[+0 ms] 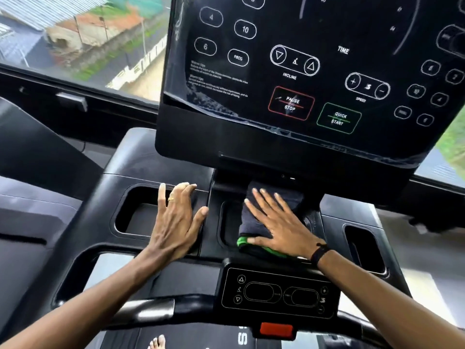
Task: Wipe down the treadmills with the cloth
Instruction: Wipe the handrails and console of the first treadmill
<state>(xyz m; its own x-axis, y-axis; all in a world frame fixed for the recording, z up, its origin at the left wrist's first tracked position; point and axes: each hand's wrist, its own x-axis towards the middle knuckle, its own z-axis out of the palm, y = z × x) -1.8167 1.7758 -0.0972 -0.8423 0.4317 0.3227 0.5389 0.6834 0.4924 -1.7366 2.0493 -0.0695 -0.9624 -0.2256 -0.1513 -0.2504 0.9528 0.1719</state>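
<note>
The treadmill (161,170) console fills the view, its dark screen (302,59) tilted above the tray. The right hand (281,227) lies flat, fingers (264,200) spread wide, pressing the folded dark cloth (254,222) into the middle recess. The left hand (176,222) rests palm-down beside it, fingers straight, on the left cupholder (136,217) edge.

We see the folded dark cloth (254,220) with a green edge lying in the middle tray of the black treadmill (141,172), just below its upright screen.
</note>
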